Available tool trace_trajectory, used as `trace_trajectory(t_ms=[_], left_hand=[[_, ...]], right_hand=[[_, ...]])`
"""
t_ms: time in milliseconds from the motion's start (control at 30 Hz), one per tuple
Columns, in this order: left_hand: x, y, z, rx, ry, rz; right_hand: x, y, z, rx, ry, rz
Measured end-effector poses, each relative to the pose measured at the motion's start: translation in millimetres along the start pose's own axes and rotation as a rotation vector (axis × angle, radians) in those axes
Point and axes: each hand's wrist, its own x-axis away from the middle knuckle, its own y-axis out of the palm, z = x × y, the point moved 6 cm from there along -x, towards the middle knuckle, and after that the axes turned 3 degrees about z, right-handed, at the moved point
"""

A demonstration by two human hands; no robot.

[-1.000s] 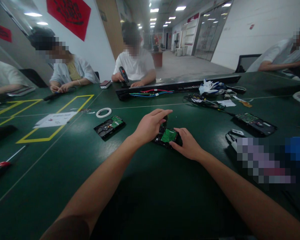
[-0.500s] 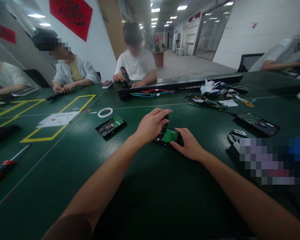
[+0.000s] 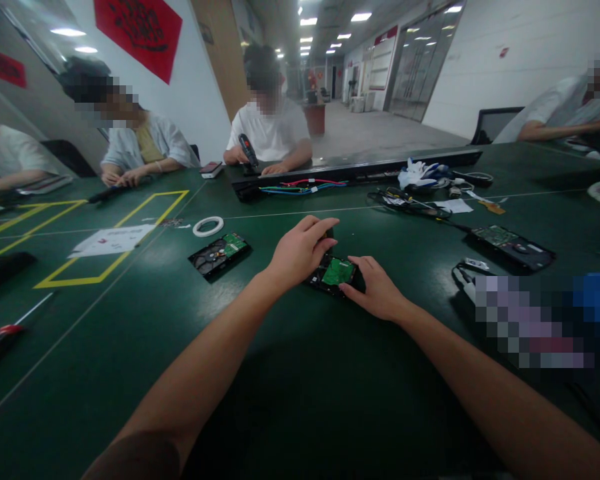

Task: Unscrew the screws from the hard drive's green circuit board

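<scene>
A hard drive point(image 3: 339, 272) with a green circuit board facing up lies on the table in front of me. Thumb and fingers of my right hand point(image 3: 377, 288) grip its right end. Over its left part, my left hand point(image 3: 300, 252) pinches a short dark tool point(image 3: 329, 234) with a bit of orange on it. The tool's lower end is hidden behind the fingers, so I cannot tell whether it touches the drive. To the left, apart from my hands, a second hard drive point(image 3: 220, 256) lies board side up.
A white tape ring point(image 3: 209, 227), a paper sheet point(image 3: 113, 241) and a red-and-black screwdriver point(image 3: 3, 339) are on the left. A long black bar with wires point(image 3: 300, 187) crosses the back. Another drive point(image 3: 513, 247) and gloves point(image 3: 420, 175) sit right. Several people sit around the table.
The short tool in my left hand has turned a little, showing orange on it now. My right hand stays on the drive. The view has shifted slightly.
</scene>
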Motion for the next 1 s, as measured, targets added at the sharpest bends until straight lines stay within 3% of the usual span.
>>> trace_trajectory(t_ms=[400,1000], left_hand=[[0,-2.0,-2,-0.044,-0.015,0.04],[1,10.0,-6,0.124,0.0,-0.066]], right_hand=[[1,1,2,0.021,0.005,-0.011],[-1,1,0,0.025,-0.009,0.002]])
